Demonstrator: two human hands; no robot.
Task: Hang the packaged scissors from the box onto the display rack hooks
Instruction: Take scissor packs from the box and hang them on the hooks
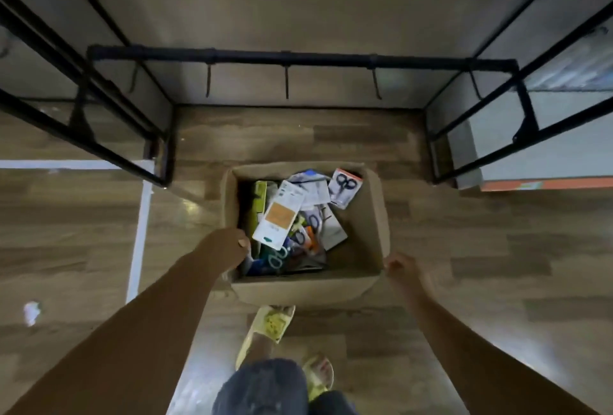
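Note:
An open cardboard box [373, 215] stands on the wooden floor just in front of my feet. Inside lies a jumble of packaged scissors [282, 218]; one white card with black scissors [345, 187] leans in the far right corner. My left hand [237, 245] grips the box's left rim, thumb over the edge. My right hand [399, 265] grips the near right corner of the rim. Beyond the box, a black display rack bar [298, 57] runs across, with several bare hooks [287, 82] hanging from it.
Black rack frames stand to the left [83, 122] and right [497, 116] of the box. A white and orange unit [547, 155] sits at the right. A white line [141, 225] and a paper scrap [31, 313] mark the floor on the left.

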